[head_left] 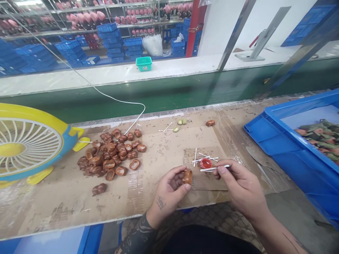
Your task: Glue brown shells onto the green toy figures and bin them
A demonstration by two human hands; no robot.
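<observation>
My left hand [171,188] pinches a small brown moulded piece [187,176] between thumb and fingers, just above the cardboard-covered bench [66,197]. My right hand [239,185] grips a white cotton swab [212,169] whose tip points left, close to a small red cap of paint [206,163]. A few more swabs [202,157] lie crossed behind the cap. A heap of several similar brown pieces [111,155] lies to the left of my hands.
A yellow and blue fan [26,144] stands at the left with a white cable [127,103]. A blue crate [299,141] with painted pieces sits at the right. Small green pieces [181,122], two swabs and one brown piece [210,123] lie farther back.
</observation>
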